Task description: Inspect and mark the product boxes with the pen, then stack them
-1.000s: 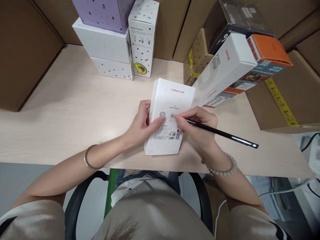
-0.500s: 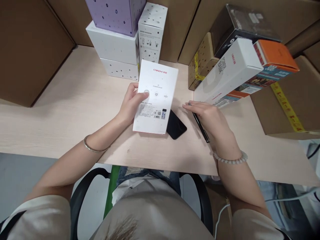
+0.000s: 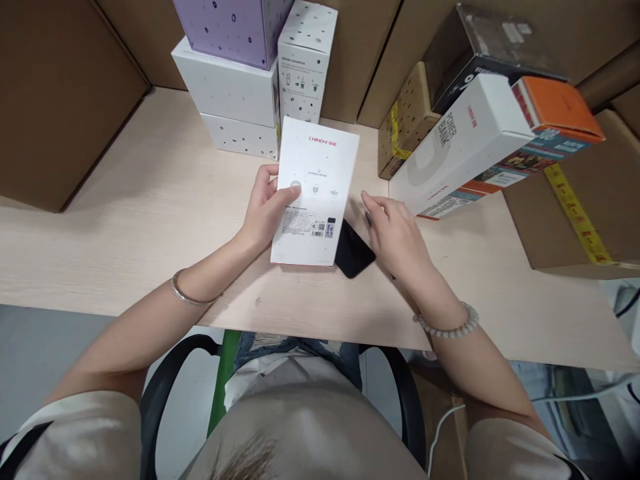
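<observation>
My left hand [image 3: 269, 212] grips the left side of a white power bank box [image 3: 317, 193] with red lettering, its thumb across the printed face. The box is held tilted over the table, and its lower right part hides some of a black phone [image 3: 354, 250] lying there. Right of the phone, my right hand [image 3: 397, 237] has its fingers bent around a dark pen [image 3: 368, 218]. Only the pen's tip end and a bit near the palm show; the hand covers the rest.
At the back left, a purple box [image 3: 223, 33] tops white boxes [image 3: 233, 90], beside a tall white box [image 3: 304, 67]. To the right stand another power bank box [image 3: 450, 147], an orange box [image 3: 560, 110], a black box [image 3: 480, 53] and brown cartons [image 3: 590, 200].
My right hand has moved left toward the white box, its fingers now curled and covering most of the pen, which shifted with it. My left hand and the box have barely moved.
</observation>
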Tool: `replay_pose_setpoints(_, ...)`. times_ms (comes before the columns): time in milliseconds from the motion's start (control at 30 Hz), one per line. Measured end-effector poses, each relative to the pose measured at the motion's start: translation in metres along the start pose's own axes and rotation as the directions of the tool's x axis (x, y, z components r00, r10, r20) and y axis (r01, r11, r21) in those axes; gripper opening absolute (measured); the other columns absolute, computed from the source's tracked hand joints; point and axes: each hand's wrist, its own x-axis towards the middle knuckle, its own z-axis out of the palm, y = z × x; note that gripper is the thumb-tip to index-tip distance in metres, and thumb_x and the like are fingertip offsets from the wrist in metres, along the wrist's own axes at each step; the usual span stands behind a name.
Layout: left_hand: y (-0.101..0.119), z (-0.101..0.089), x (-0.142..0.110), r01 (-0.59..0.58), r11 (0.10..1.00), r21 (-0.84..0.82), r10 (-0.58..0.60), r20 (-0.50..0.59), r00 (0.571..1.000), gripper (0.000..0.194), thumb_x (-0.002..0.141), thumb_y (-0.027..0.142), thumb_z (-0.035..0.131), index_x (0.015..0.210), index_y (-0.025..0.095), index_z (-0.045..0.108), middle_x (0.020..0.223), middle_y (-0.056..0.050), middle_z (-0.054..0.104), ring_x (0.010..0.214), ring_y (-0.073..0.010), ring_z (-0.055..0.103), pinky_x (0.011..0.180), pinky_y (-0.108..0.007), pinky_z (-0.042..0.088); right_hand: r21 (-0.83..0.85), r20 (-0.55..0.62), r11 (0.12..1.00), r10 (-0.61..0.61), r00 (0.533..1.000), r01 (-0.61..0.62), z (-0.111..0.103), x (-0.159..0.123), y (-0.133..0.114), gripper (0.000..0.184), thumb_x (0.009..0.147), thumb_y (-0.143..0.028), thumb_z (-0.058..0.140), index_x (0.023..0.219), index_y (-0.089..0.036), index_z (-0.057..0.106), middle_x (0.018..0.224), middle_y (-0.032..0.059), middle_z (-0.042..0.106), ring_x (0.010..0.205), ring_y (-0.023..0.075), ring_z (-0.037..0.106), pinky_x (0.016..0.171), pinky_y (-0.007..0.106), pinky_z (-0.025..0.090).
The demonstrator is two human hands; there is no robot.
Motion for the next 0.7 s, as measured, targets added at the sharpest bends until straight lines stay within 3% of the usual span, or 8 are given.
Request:
replay_pose_setpoints(100, -0.004, -0.006, 0.003, -0.076, 0.996, 0.052, 0.079, -0.052, 0.996, 0.059, 0.085, 0.072, 0.084, 0.112, 0.028, 0.054, 0.095, 0.000, 0.072, 0.077, -0.0231, 0.077, 0.067, -0.041, 0.065, 0.032, 0.038, 0.998, 0.052, 0.998, -0.053, 0.001, -0.009, -0.023, 0.074, 0.101, -0.045, 0.060, 0.164, -0.009, 0.048, 0.129, 0.0226, 0.073, 0.122, 0.0423, 0.066, 0.106, 0.063, 0.055)
replay_pose_setpoints(200, -0.004, -0.009, 0.008, -0.155, 0.981, 0.113, 0.167, -0.110, 0.980, 0.061, 0.085, 0.075, 0.082, 0.111, 0.028, 0.053, 0.095, 0.000, 0.070, 0.084, -0.0238, 0.078, 0.075, -0.043, 0.066, 0.068, 0.174, 0.991, 0.101, 0.979, -0.114, 0.000, -0.014, -0.037, 0.103, 0.082, -0.063, 0.081, 0.163, -0.009, 0.048, 0.134, 0.0243, 0.068, 0.125, 0.0465, 0.064, 0.108, 0.065, 0.054)
replay_pose_setpoints(333, 0.002, -0.010, 0.015, -0.225, 0.961, 0.158, 0.251, -0.168, 0.953, 0.065, 0.085, 0.080, 0.078, 0.112, 0.028, 0.051, 0.101, -0.002, 0.070, 0.104, -0.0293, 0.078, 0.090, -0.049, 0.065, 0.106, 0.301, 0.957, 0.227, 0.926, -0.269, -0.004, -0.009, -0.043, 0.100, 0.076, -0.057, 0.086, 0.157, -0.009, 0.055, 0.141, 0.0255, 0.064, 0.132, 0.0477, 0.063, 0.115, 0.064, 0.052)
replay_pose_setpoints(467, 0.008, -0.011, 0.018, -0.265, 0.953, 0.144, 0.291, -0.209, 0.934, 0.067, 0.083, 0.080, 0.081, 0.113, 0.029, 0.049, 0.107, -0.003, 0.069, 0.119, -0.0322, 0.073, 0.100, -0.051, 0.061, 0.189, 0.346, 0.902, 0.308, 0.886, -0.388, -0.007, -0.005, -0.049, 0.085, 0.073, -0.040, 0.082, 0.148, -0.008, 0.058, 0.139, 0.0257, 0.068, 0.127, 0.0458, 0.069, 0.108, 0.059, 0.058)
replay_pose_setpoints(600, 0.010, -0.015, 0.019, -0.353, 0.926, 0.132, 0.375, -0.238, 0.896, 0.065, 0.084, 0.074, 0.085, 0.117, 0.030, 0.049, 0.108, -0.003, 0.069, 0.120, -0.0290, 0.071, 0.107, -0.048, 0.059, 0.277, 0.245, 0.839, 0.410, 0.879, -0.469, -0.006, -0.008, -0.048, 0.089, 0.068, -0.038, 0.079, 0.147, -0.010, 0.050, 0.143, 0.0256, 0.067, 0.124, 0.0452, 0.070, 0.102, 0.060, 0.060)
replay_pose_setpoints(700, 0.010, -0.019, 0.020, -0.408, 0.897, 0.168, 0.437, -0.210, 0.874, 0.057, 0.091, 0.067, 0.083, 0.120, 0.032, 0.050, 0.109, -0.002, 0.071, 0.109, -0.0237, 0.072, 0.108, -0.046, 0.060, 0.382, 0.027, 0.821, 0.450, 0.893, -0.425, -0.001, -0.012, -0.041, 0.089, 0.068, -0.044, 0.077, 0.146, -0.016, 0.045, 0.145, 0.0235, 0.064, 0.129, 0.0435, 0.068, 0.104, 0.062, 0.059)
